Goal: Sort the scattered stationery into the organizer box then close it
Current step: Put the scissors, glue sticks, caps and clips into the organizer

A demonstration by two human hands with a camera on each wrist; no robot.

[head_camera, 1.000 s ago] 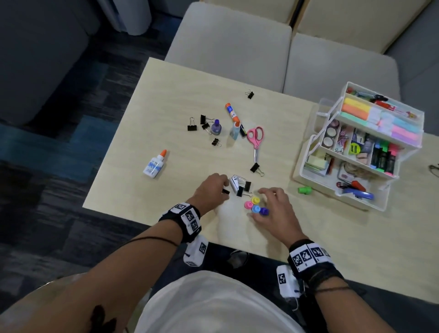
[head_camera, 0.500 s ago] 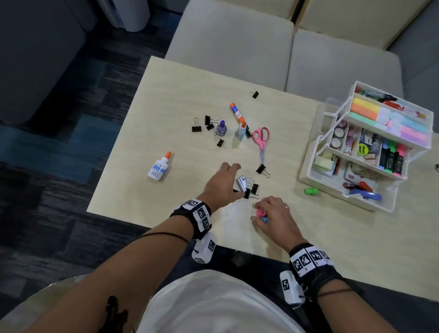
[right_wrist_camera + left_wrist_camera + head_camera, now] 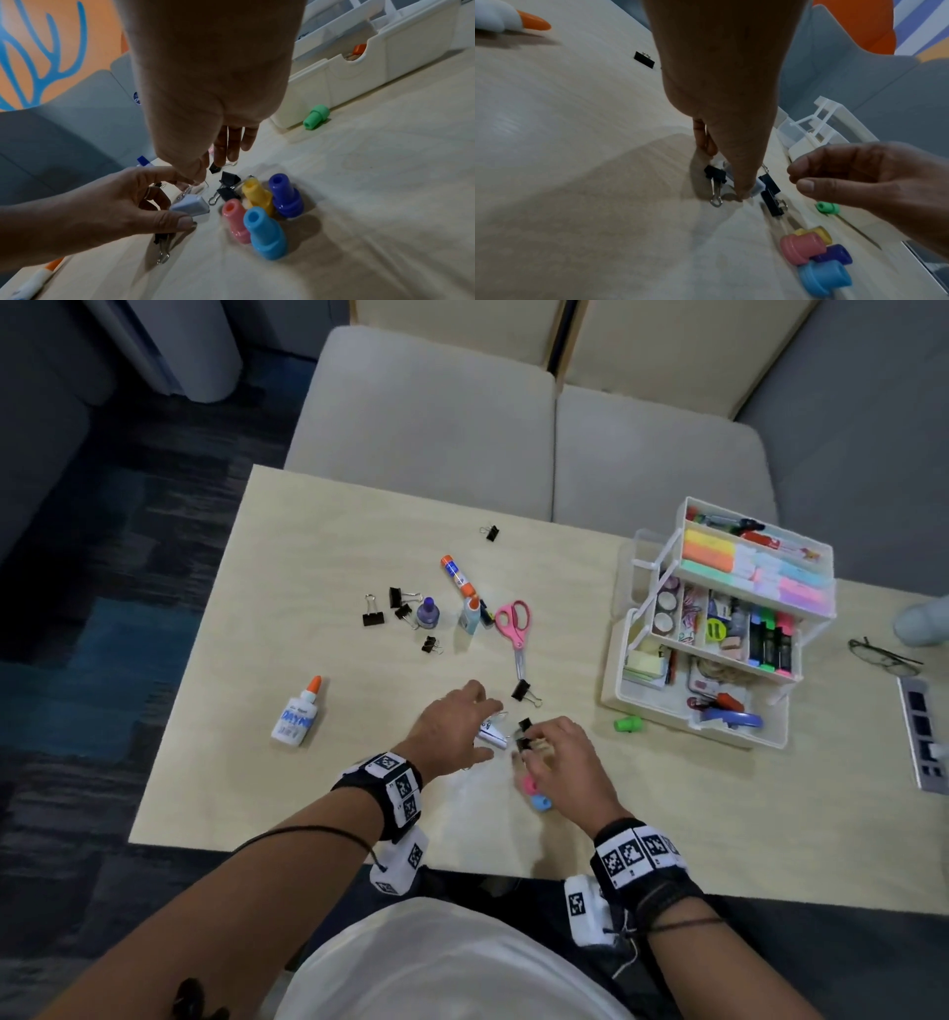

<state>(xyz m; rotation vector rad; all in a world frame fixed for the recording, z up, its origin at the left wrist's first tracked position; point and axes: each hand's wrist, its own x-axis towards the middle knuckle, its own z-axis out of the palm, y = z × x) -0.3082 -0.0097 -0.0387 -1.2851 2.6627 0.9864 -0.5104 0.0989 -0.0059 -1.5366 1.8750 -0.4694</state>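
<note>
A white binder clip (image 3: 191, 205) is pinched between the thumb and fingers of my left hand (image 3: 462, 726) near the table's front edge. Just right of it, my right hand (image 3: 544, 747) hovers with loosely curled fingers over two black binder clips (image 3: 227, 185); nothing shows between its thumb and forefinger in the left wrist view. Pink (image 3: 235, 219), blue (image 3: 264, 231), yellow (image 3: 257, 194) and purple (image 3: 285, 196) pencil grips stand bunched under the right palm. A green grip (image 3: 628, 724) lies beside the open white tiered organizer box (image 3: 667, 717) on the right.
Farther back lie pink scissors (image 3: 513, 624), a glue stick (image 3: 457, 575), a purple bottle (image 3: 427, 613) and several black clips (image 3: 372, 616). A glue bottle (image 3: 295, 713) lies at the left, glasses (image 3: 883, 654) at the far right. Sofa cushions stand behind the table.
My right hand has left the coloured grips and moved up to the black clips. My left hand has shifted right and taken hold of the white clip.
</note>
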